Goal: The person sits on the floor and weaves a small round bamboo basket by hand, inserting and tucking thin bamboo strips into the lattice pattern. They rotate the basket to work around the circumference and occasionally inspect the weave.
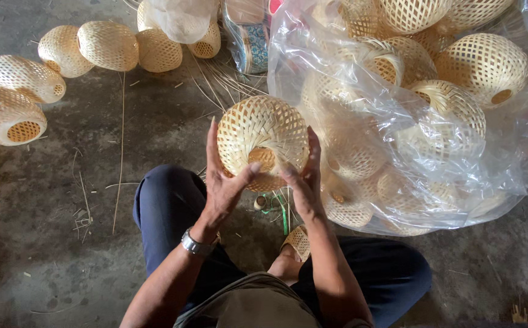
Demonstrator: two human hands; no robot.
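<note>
I hold a round woven bamboo ball [261,135] with an open-lattice weave up in front of me, its round opening facing me. My left hand [224,182] grips its left side with the thumb at the opening's rim. On the right side, my right hand [303,176] cups it, the thumb pressing near the same rim. A metal watch sits on my left wrist. My knees in dark blue trousers lie below the ball.
A large clear plastic bag [428,115] at the right holds several woven balls. More woven balls [15,91] lie in an arc on the grey concrete floor at the left. Loose bamboo strips [121,140] and a small spool with green string [261,202] lie near my legs.
</note>
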